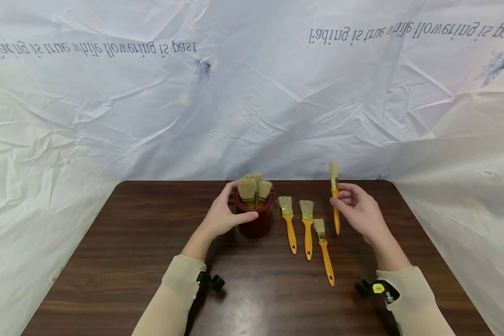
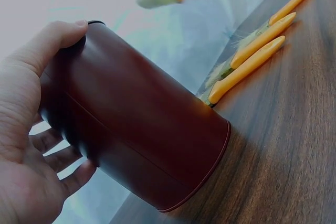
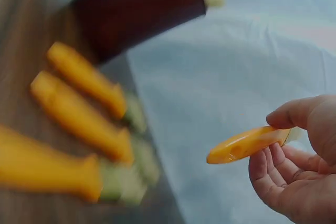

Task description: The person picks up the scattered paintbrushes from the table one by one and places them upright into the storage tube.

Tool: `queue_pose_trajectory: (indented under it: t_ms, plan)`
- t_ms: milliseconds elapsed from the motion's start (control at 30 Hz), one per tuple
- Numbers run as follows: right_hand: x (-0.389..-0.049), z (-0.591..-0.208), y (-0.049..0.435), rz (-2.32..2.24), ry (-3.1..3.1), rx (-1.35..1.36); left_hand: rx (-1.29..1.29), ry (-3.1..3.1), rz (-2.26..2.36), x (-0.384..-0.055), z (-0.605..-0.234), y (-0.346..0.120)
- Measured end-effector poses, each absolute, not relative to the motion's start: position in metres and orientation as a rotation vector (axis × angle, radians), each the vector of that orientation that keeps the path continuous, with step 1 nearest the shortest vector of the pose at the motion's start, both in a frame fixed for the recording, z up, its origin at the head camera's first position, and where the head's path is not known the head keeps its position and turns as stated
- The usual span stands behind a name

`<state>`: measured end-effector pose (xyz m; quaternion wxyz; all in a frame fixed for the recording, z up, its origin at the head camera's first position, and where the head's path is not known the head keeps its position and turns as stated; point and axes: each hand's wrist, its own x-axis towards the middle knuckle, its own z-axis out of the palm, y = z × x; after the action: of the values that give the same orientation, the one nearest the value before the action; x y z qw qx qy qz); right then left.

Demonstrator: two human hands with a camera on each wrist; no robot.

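A dark red cylindrical holder [image 1: 255, 227] stands on the table with several paintbrushes [image 1: 247, 190] in it, bristles up. My left hand [image 1: 223, 214] grips this holder near its rim; in the left wrist view the thumb and curled fingers [image 2: 62, 156] lie around its wall. My right hand [image 1: 361, 211] pinches a paintbrush [image 1: 335, 198] by its yellow handle, bristles upward, above the table. Between the hands, three more paintbrushes [image 1: 308, 233] lie on the wood, bristles toward the back. In the right wrist view the lying brushes [image 3: 84, 119] look blurred.
The brown wooden table [image 1: 122, 261] ends at a back edge against a wrinkled white sheet [image 1: 252, 102] with printed lettering. The same sheeting hangs at both sides. A small black camera sits on each wrist.
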<state>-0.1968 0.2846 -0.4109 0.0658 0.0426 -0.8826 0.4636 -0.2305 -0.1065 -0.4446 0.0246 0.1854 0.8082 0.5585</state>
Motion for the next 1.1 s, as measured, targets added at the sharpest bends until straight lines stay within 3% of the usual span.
queue_pose_trajectory:
  t_ms: [533,1100]
  plan:
    - [-0.229,-0.345,0.171,1.837,-2.336,0.541,0.569,2.509,1.721,-0.232,-0.446,-0.107]
    - [-0.222,-0.367,0.120,1.321,-2.542,0.793,0.613,2.515,1.732,-0.233,-0.448,-0.108]
